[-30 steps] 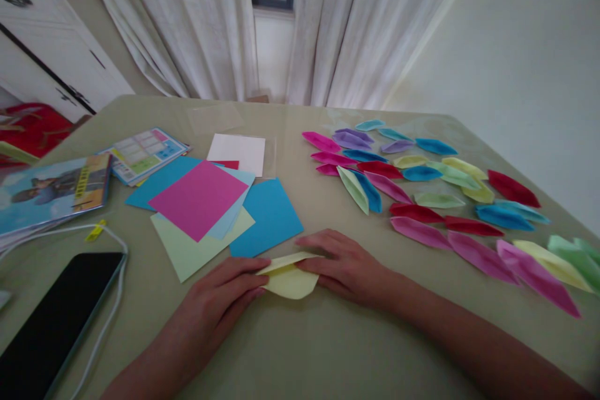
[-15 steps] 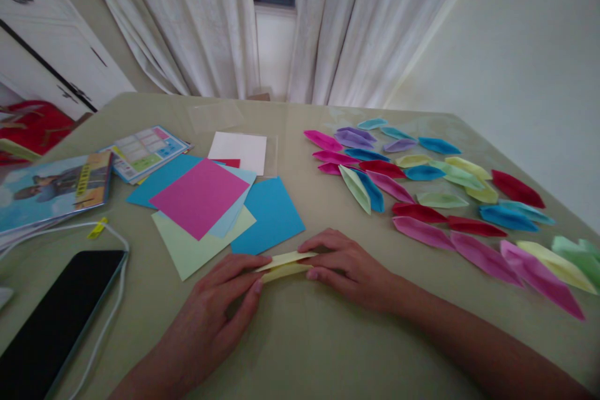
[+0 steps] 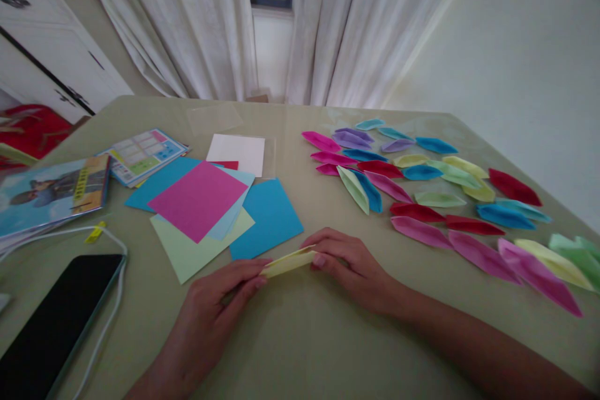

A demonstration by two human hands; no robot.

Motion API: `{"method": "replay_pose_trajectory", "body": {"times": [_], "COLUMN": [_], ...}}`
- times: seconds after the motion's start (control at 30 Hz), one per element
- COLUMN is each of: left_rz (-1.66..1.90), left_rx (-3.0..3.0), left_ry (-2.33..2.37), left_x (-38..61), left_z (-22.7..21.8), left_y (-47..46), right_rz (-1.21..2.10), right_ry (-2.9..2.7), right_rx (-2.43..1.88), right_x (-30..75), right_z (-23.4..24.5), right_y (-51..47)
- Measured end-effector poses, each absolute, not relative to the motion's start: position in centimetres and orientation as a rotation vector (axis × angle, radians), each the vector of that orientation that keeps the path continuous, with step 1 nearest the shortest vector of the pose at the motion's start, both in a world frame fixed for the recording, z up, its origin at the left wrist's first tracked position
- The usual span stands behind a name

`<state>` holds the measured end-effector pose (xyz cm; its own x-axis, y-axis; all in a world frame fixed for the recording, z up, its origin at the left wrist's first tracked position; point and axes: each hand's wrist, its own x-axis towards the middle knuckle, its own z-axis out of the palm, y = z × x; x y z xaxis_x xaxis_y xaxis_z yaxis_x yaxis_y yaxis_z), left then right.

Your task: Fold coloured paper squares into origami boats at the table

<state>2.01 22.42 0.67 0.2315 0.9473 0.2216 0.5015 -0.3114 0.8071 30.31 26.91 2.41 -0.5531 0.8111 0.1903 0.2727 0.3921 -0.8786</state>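
A narrow folded yellow paper boat [image 3: 288, 264] is stretched between my two hands above the near part of the table. My left hand [image 3: 220, 303] pinches its left end between thumb and fingers. At the other end, my right hand [image 3: 349, 265] grips it, the thumb pressed on the near side. The fingers cover both tips of the paper. Just beyond lie flat square sheets: a blue sheet [image 3: 269, 215], a pale green sheet [image 3: 180, 247] and a magenta sheet [image 3: 199, 200] on top of others.
Several folded paper boats in many colours, among them a pink boat [image 3: 482, 256], spread over the table's right side. On the left are a black phone [image 3: 60, 325], a white cable [image 3: 119, 287], a booklet [image 3: 51, 190] and printed cards [image 3: 145, 153]. White paper [image 3: 237, 153] lies farther back.
The two yellow edges, spread apart before, now sit closer together. My right thumb has moved up onto the paper's near side, and the strip slants up to the right.
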Motion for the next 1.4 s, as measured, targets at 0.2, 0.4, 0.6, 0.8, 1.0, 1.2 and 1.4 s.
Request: {"method": "replay_pose_trajectory", "body": {"times": [0.2, 0.4, 0.6, 0.8, 1.0, 1.2, 1.4], "left_rz": [0.971, 1.009, 1.023, 1.129, 1.145, 1.056, 1.086], "left_rx": [1.902, 1.855, 1.732, 1.612, 1.705, 1.791, 1.783], "left_ry": [1.328, 1.396, 1.381, 1.408, 1.386, 1.344, 1.352], "left_x": [2.0, 2.0, 2.2, 3.1, 3.8, 3.6, 3.8], "left_z": [0.8, 0.6, 0.8, 1.5, 2.7, 1.8, 1.4], "left_y": [22.0, 21.8, 22.0, 21.9, 22.2, 22.1, 21.9], "right_rz": [1.186, 1.144, 1.044, 0.962, 0.998, 1.043, 0.919], "right_ry": [-1.920, -1.892, -1.901, -1.877, -1.761, -1.548, -1.695], "right_rx": [-0.851, -0.826, -0.838, -0.889, -1.070, -1.261, -1.129], "right_x": [30.2, 30.4, 30.4, 29.9, 29.3, 28.3, 28.2], "right_z": [2.7, 3.2, 3.4, 5.0, 5.4, 2.2, 1.7], "right_y": [26.5, 26.4, 26.2, 26.3, 24.1, 20.7, 20.5]}}
